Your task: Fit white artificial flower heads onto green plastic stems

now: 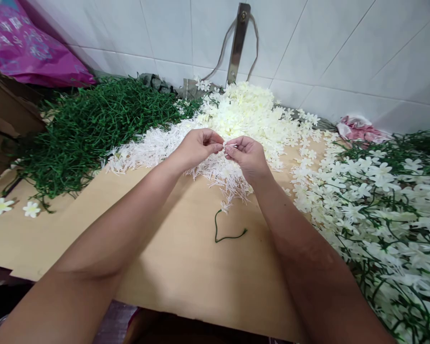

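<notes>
My left hand point(203, 145) and my right hand point(247, 155) meet over the heap of white parts, both pinching small white flower stamens point(230, 145) between thumb and fingertips. The fingers hide much of the piece. Beneath and to the left lie loose white stamens point(154, 145) in a spiky heap. Just behind my hands rises a pile of cream flower petals point(247, 107). On the bare board in front, a thin green stem point(217, 234) lies bent, its upper end touching a white stamen piece point(225, 207).
Green plastic stems point(103, 124) are heaped at the left. Assembled white flowers on stems point(387, 210) cover the right side. Two single flowers point(31, 209) lie far left. A magenta bag point(36, 48), a metal bracket point(239, 43) and a pink-white cloth point(361, 129) are near the tiled wall.
</notes>
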A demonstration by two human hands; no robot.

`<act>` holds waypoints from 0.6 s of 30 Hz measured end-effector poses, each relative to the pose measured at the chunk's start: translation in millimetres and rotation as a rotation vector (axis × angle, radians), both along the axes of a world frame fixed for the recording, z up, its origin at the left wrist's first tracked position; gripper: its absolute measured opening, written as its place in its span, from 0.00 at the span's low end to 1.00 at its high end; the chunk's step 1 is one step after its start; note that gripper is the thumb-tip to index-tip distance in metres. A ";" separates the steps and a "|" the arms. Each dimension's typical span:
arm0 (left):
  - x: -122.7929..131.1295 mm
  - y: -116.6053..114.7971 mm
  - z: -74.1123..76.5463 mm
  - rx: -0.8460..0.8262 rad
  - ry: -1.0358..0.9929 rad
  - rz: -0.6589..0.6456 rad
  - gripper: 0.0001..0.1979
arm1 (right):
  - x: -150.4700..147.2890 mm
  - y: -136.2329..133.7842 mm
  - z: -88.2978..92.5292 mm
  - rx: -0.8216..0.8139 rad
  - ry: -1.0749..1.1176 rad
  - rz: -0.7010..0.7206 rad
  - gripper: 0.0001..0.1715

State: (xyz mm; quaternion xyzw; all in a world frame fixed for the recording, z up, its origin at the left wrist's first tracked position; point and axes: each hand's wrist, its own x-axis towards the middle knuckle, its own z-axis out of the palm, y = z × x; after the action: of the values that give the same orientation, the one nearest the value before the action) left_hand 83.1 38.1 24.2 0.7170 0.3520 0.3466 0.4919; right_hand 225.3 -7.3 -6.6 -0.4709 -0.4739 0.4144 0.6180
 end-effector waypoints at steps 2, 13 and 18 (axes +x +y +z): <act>1.0 -0.9 -0.9 0.002 -0.022 0.016 0.03 | -0.7 -1.1 1.2 -0.013 0.043 -0.004 0.17; 2.5 -5.7 -0.4 -0.035 -0.184 -0.085 0.06 | -7.2 -7.8 8.1 -0.033 0.187 0.047 0.25; 2.8 -10.9 1.4 -0.218 -0.197 -0.103 0.07 | -8.4 -9.5 12.0 0.012 0.198 0.010 0.27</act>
State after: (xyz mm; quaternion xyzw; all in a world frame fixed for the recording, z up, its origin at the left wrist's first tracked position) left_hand 85.9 27.2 25.6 0.6389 0.3003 0.3492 0.6162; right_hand 217.0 -16.8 5.4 -0.4215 -0.4154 0.4591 0.6626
